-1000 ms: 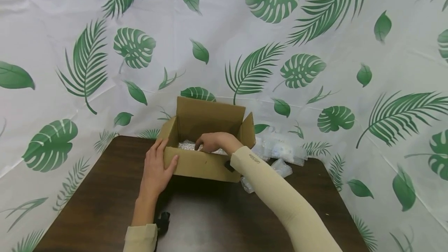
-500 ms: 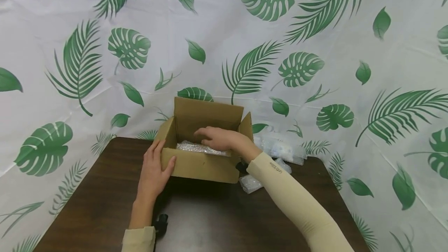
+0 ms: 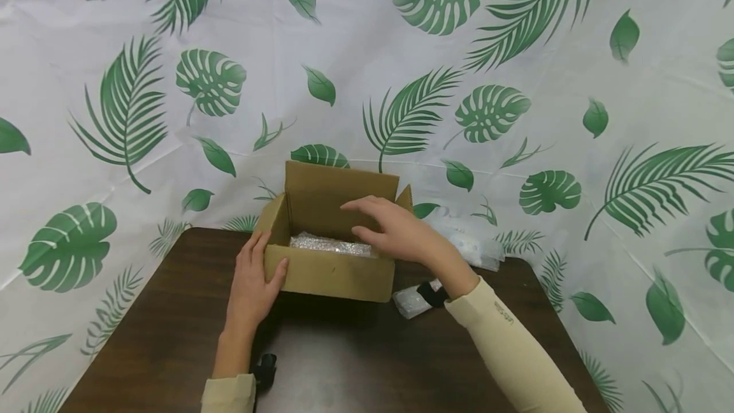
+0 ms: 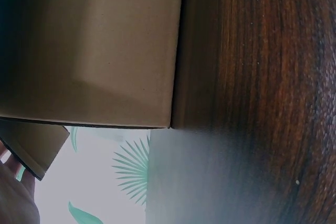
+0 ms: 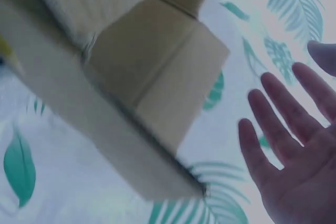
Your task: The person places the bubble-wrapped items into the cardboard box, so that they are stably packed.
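Observation:
An open cardboard box [image 3: 329, 276] stands toward the back of the dark table with its flaps raised. Bubble wrap [image 3: 327, 245] lies inside it; whatever is under the wrap is hidden. My left hand [image 3: 252, 289] holds the box's front left corner, thumb on the front wall and fingers at the left flap. In the left wrist view those fingers [image 4: 27, 179] show at the flap's edge. Over the box's right side, my right hand [image 3: 395, 228] hovers with fingers extended and nothing in them. The right wrist view shows its spread palm [image 5: 299, 182] beside the box.
Right of the box lies a small bubble-wrapped packet [image 3: 411, 301], partly behind the right wrist's black camera [image 3: 432, 294]. More clear plastic packaging [image 3: 473, 247] is at the table's back right. A leaf-print cloth [image 3: 344, 50] hangs behind the wooden table [image 3: 344, 362].
My right hand has risen out of the box and drawn back to the right, its fingers straightening. More of the bubble wrap shows now. The left hand stays on the box corner.

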Demonstrator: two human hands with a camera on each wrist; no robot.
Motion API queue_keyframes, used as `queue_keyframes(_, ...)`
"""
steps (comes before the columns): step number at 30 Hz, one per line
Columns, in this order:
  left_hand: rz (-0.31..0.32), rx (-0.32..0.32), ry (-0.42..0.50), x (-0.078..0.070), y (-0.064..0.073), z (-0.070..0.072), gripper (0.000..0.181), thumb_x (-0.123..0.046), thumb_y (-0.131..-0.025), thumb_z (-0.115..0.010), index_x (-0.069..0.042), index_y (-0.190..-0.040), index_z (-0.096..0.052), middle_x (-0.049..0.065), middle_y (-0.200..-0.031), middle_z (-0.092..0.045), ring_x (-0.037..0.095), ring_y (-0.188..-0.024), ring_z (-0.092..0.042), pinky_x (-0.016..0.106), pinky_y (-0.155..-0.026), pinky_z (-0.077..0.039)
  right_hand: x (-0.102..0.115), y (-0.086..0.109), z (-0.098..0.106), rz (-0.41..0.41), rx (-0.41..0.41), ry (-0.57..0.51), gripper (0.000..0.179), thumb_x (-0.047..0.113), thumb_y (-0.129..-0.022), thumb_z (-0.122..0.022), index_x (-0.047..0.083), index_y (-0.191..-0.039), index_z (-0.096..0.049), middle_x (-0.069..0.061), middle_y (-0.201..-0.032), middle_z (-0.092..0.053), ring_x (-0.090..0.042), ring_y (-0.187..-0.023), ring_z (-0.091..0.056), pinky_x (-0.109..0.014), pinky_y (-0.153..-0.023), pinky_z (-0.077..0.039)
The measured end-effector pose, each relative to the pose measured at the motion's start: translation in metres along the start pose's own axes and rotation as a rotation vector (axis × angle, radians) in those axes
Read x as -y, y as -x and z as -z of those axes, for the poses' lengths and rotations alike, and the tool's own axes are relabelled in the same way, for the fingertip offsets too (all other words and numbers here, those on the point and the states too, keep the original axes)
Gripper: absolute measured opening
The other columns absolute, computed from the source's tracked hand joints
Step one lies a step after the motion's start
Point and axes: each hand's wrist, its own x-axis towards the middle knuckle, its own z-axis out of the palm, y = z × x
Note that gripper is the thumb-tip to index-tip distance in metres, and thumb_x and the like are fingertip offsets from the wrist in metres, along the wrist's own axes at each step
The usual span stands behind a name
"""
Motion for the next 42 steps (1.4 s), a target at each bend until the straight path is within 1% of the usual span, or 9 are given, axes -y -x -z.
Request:
queue_keyframes(7, 0.008, 0.007, 0.006, -0.001, 0.005, 0.003, 0.074, -0.035, -0.104, -0.069, -0.016, -0.167, -0.036, 0.02, -0.17, -0.034, 0.046, -0.15, -0.038, 0.067, -0.116, -0.038, -0.008, 0.052, 0.022, -0.034, -0.208, -0.027, 0.046, 0.024, -0.11, -0.064, 0.02, -0.155, -0.057, -0.005, -0.155, -0.06, -0.028, -0.148, -0.054, -0.057, -0.119, -0.046)
queue_keyframes(11, 0.006, -0.003, 0.012, -0.001, 0.007, 0.004, 0.074, -0.033, -0.103, -0.069, -0.015, -0.167, -0.037, 0.021, -0.17, -0.035, 0.046, -0.15, -0.038, 0.067, -0.116, -0.037, -0.026, 0.082, 0.03, -0.111, -0.316, -0.065, 0.054, 0.023, -0.109, -0.065, 0.024, -0.16, -0.049, -0.007, -0.155, -0.059, -0.03, -0.148, -0.053, -0.062, -0.118, -0.044)
queue_keyframes(15, 0.0, -0.012, 0.012, -0.001, 0.006, 0.004, 0.073, -0.033, -0.103, -0.069, -0.015, -0.167, -0.037, 0.021, -0.17, -0.035, 0.046, -0.151, -0.038, 0.067, -0.117, -0.037, -0.051, 0.106, 0.029, -0.186, -0.362, -0.08, 0.064, 0.022, -0.108, -0.068, 0.028, -0.165, -0.039, -0.012, -0.148, -0.063, -0.037, -0.144, -0.056, -0.069, -0.116, -0.041)
queue_keyframes(20, -0.003, -0.019, 0.024, -0.001, 0.003, 0.003, 0.074, -0.032, -0.102, -0.07, -0.014, -0.166, -0.037, 0.021, -0.17, -0.035, 0.046, -0.151, -0.037, 0.068, -0.116, -0.037, -0.09, 0.126, -0.002, -0.253, -0.291, -0.055, 0.063, 0.021, -0.106, -0.07, 0.022, -0.163, -0.043, -0.016, -0.146, -0.065, -0.043, -0.142, -0.056, -0.071, -0.11, -0.045)
queue_keyframes(27, -0.026, -0.015, 0.059, 0.001, -0.001, 0.002, 0.075, -0.027, -0.102, -0.071, -0.013, -0.166, -0.036, 0.022, -0.17, -0.033, 0.047, -0.151, -0.035, 0.068, -0.115, -0.037, -0.133, 0.137, -0.067, -0.248, -0.169, 0.042, 0.056, -0.007, -0.096, -0.07, 0.004, -0.15, -0.058, -0.02, -0.142, -0.068, -0.044, -0.133, -0.063, -0.064, -0.109, -0.049)
queue_keyframes(30, -0.027, -0.024, 0.055, 0.002, -0.001, 0.002, 0.075, -0.027, -0.101, -0.072, -0.013, -0.166, -0.037, 0.023, -0.17, -0.033, 0.047, -0.151, -0.036, 0.068, -0.115, -0.037, -0.14, 0.138, -0.092, -0.272, -0.084, 0.092, 0.06, -0.009, -0.093, -0.071, 0.007, -0.149, -0.06, -0.017, -0.147, -0.066, -0.044, -0.136, -0.062, -0.064, -0.108, -0.05)
queue_keyframes(34, -0.037, -0.035, 0.055, 0.003, 0.0, 0.001, 0.075, -0.026, -0.1, -0.073, -0.011, -0.165, -0.038, 0.024, -0.169, -0.035, 0.048, -0.15, -0.037, 0.068, -0.116, -0.036, -0.145, 0.138, -0.115, -0.352, 0.016, 0.119, 0.067, -0.004, -0.09, -0.075, 0.014, -0.153, -0.059, -0.017, -0.159, -0.056, -0.048, -0.145, -0.053, -0.075, -0.11, -0.04)
queue_keyframes(38, -0.049, -0.041, 0.062, 0.003, 0.0, -0.001, 0.075, -0.026, -0.1, -0.073, -0.011, -0.165, -0.039, 0.024, -0.168, -0.036, 0.049, -0.15, -0.038, 0.067, -0.116, -0.035, -0.148, 0.137, -0.127, -0.41, 0.035, 0.147, 0.072, -0.003, -0.086, -0.078, 0.018, -0.152, -0.061, -0.017, -0.163, -0.052, -0.051, -0.15, -0.045, -0.079, -0.113, -0.032)
queue_keyframes(42, -0.06, -0.049, 0.061, 0.003, 0.002, -0.003, 0.075, -0.026, -0.099, -0.074, -0.009, -0.164, -0.04, 0.025, -0.167, -0.037, 0.051, -0.148, -0.039, 0.068, -0.116, -0.035, -0.151, 0.138, -0.133, -0.42, 0.037, 0.165, 0.067, -0.002, -0.085, -0.078, 0.018, -0.148, -0.065, -0.013, -0.157, -0.059, -0.049, -0.148, -0.049, -0.078, -0.112, -0.034)
